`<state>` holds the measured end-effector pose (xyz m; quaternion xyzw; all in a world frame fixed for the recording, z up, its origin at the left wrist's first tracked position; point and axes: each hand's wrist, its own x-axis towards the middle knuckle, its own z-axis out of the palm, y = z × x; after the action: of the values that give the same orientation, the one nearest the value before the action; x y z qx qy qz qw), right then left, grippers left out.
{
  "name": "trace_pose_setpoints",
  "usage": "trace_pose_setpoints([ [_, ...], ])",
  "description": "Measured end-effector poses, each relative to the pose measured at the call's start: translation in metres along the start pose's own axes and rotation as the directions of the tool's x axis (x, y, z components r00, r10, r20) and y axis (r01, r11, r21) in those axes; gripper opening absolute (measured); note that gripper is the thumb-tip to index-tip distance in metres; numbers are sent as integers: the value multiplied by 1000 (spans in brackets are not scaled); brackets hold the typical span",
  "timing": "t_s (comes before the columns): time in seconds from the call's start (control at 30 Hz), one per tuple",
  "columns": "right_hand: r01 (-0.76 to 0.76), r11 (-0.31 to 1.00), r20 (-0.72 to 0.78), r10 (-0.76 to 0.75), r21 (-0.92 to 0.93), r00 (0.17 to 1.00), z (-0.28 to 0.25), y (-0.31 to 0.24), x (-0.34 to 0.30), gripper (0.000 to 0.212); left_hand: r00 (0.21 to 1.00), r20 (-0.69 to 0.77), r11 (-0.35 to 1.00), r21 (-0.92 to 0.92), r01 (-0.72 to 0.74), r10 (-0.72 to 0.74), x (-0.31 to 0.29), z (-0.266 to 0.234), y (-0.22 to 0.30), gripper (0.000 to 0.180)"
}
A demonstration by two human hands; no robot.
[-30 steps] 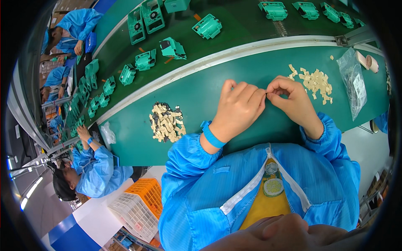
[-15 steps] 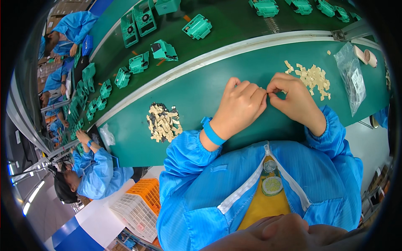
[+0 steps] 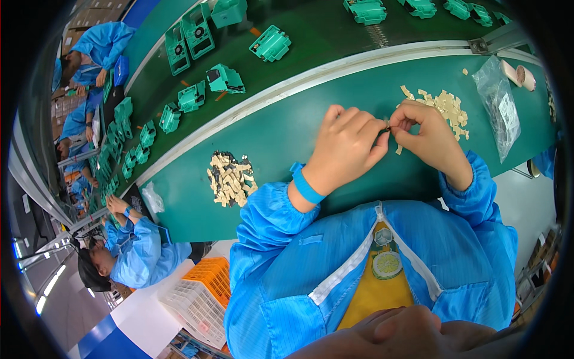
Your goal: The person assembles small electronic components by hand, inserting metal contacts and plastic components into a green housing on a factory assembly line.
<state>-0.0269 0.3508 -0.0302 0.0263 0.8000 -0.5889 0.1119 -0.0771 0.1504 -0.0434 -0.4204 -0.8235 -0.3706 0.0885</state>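
My left hand point(image 3: 348, 143) and my right hand point(image 3: 431, 139) meet above the green table, both closed in a pinch. A tiny dark piece point(image 3: 388, 127) shows between their fingertips; its exact kind is too small to make out. Just below the right fingers a cream strip point(image 3: 399, 150) is visible, and I cannot tell whether it hangs from them or lies on the table. Beyond the right hand is a loose pile of cream strips point(image 3: 451, 110). Left of my left hand lies a heap of cream and black small pieces point(image 3: 231, 179).
Past a pale rail point(image 3: 287, 85), a dark green conveyor carries several teal plastic housings point(image 3: 270, 43). A clear plastic bag point(image 3: 500, 110) and cream rolls point(image 3: 525, 78) lie at the right. At the left, co-workers in blue point(image 3: 140, 254) sit along the line, near stacked crates point(image 3: 197, 308).
My fingertips have drawn slightly apart, and the dark piece now shows between them. The right fingers have curled differently. The housings on the conveyor have shifted a little to the left.
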Motion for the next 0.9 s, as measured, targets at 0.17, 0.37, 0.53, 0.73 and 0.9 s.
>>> trace_pose_setpoints([
  [0.17, 114, 988, -3, -115, -101, 993, 1, 3, 0, 9, 998, 60, 997, 71, -32, 28, -2, 7, -2, 10],
  [0.37, 58, 998, 29, -58, 2, 998, -6, 9, 2, 9, 999, -16, 997, 69, 36, -35, 3, 10, -9, 11],
  [0.53, 68, 997, -98, -65, 26, 993, -27, 15, -2, 11, 984, 24, 970, 173, 170, -176, 10, 27, -30, 10],
  [0.73, 364, 804, -234, -510, -470, 828, -12, 12, 4, 15, 847, 71, 779, -358, 514, -527, 18, 24, -11, 32],
  [0.9, 469, 648, -113, -649, -601, 752, 4, 2, 8, 22, 558, 538, 211, -573, 792, -632, 12, 7, -11, 42],
])
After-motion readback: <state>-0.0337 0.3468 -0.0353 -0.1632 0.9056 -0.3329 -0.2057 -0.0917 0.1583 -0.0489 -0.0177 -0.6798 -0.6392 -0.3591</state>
